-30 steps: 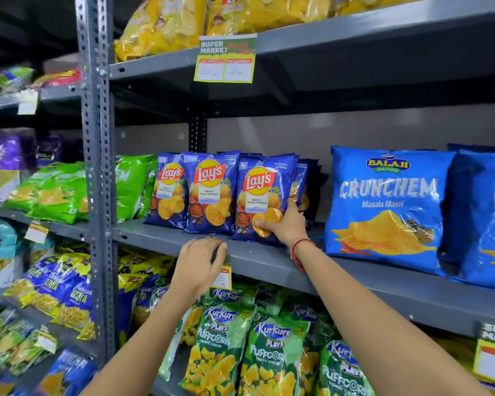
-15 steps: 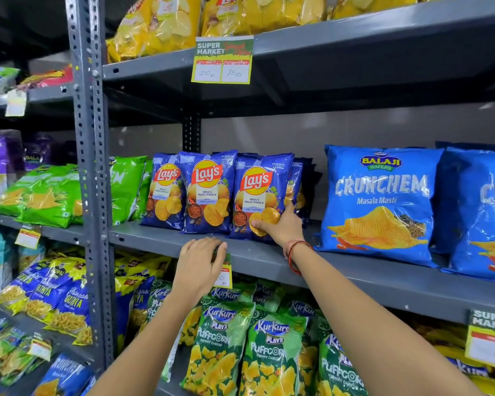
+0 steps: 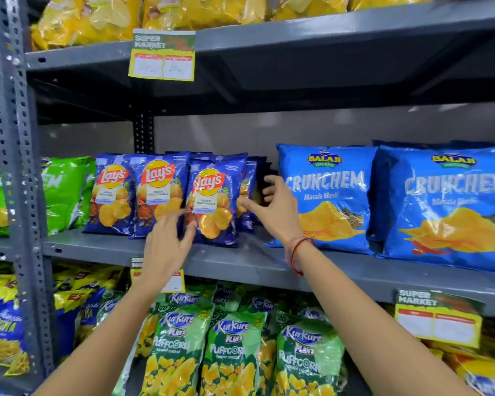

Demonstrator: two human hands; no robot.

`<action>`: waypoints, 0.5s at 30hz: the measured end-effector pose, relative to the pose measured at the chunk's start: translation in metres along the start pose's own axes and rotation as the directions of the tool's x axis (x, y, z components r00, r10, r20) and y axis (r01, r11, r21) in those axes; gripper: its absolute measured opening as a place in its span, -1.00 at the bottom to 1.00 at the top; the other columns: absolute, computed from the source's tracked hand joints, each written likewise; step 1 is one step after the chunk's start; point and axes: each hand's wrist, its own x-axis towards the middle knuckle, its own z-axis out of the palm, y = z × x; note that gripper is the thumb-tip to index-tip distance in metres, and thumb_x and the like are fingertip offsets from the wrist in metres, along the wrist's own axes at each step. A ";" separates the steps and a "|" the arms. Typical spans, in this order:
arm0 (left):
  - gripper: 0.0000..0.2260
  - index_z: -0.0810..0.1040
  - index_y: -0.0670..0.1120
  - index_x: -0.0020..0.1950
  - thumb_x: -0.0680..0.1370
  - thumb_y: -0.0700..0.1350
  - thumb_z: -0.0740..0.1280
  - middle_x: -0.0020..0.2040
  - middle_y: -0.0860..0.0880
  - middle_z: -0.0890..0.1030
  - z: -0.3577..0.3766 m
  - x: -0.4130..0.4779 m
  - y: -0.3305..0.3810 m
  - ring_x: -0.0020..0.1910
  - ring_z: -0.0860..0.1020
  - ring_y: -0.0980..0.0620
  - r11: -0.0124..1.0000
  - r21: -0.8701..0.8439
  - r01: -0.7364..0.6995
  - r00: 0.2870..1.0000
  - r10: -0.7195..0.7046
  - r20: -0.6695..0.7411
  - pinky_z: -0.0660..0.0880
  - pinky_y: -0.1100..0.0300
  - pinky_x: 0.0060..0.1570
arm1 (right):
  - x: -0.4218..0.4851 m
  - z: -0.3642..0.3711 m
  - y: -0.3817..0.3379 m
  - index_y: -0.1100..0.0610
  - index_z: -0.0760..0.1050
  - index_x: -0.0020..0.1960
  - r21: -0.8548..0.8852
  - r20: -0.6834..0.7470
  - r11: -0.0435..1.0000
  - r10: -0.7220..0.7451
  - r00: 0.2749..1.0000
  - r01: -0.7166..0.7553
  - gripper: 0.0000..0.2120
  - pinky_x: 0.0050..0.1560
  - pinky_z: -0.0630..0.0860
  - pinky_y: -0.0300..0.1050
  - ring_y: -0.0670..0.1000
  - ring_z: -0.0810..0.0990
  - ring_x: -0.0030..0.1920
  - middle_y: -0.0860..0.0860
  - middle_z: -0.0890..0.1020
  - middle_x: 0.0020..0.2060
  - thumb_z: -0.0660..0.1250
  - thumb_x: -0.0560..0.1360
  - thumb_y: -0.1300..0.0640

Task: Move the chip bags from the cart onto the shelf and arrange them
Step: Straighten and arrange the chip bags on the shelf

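Observation:
Three blue Lay's chip bags (image 3: 212, 195) stand upright in a row on the grey middle shelf (image 3: 240, 261), with more blue bags (image 3: 249, 192) stacked behind them. My left hand (image 3: 169, 241) is raised in front of the middle and right bags, fingers spread, blurred, holding nothing. My right hand (image 3: 275, 207) is open beside the right edge of the rightmost Lay's bag, thumb near its side, fingers reaching toward the bags behind. Whether the fingers touch a bag is unclear. The cart is out of view.
Two large blue Crunchem bags (image 3: 329, 195) stand right of my right hand. Green bags (image 3: 63, 190) sit left of the Lay's row, past a perforated upright post (image 3: 15, 155). Yellow bags fill the top shelf; Kurkure Puffcorn bags (image 3: 229, 347) fill the shelf below.
My right hand let go of the rightmost Lay's bag's lower front and moved up to its right side. My left hand rose from the shelf's front edge to the bags.

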 end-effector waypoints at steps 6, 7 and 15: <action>-0.63 0.39 -0.16 0.30 0.56 0.00 0.22 0.26 -0.16 0.50 0.024 0.029 0.060 0.25 0.42 -0.11 0.979 -0.148 -0.141 0.990 0.139 -0.024 0.33 0.05 0.20 | 0.012 -0.059 0.008 0.14 0.40 0.24 -0.081 -0.170 0.996 -0.052 0.984 0.038 -0.45 0.11 0.41 -0.10 0.04 0.48 0.11 0.02 0.48 0.07 0.47 0.37 -0.07; -0.62 0.39 -0.14 0.30 0.55 0.02 0.22 0.27 -0.15 0.50 0.032 0.033 0.073 0.26 0.42 -0.09 0.972 -0.169 -0.163 0.986 0.164 -0.010 0.31 0.10 0.19 | 0.013 -0.070 0.013 0.14 0.42 0.23 -0.102 -0.213 0.994 -0.064 0.975 0.043 -0.49 0.13 0.40 -0.10 0.06 0.47 0.13 0.04 0.50 0.10 0.47 0.38 -0.04; -0.43 0.13 -0.07 0.46 0.54 0.15 0.17 0.45 -0.15 0.29 0.105 0.060 0.153 0.41 0.28 -0.10 0.863 -0.505 0.001 0.985 0.085 0.148 0.23 -0.07 0.39 | 0.013 -0.127 0.061 0.15 0.32 0.36 -0.198 -0.471 0.968 0.043 0.881 -0.153 -0.31 0.27 0.33 0.04 0.14 0.34 0.29 0.15 0.41 0.27 0.45 0.37 -0.14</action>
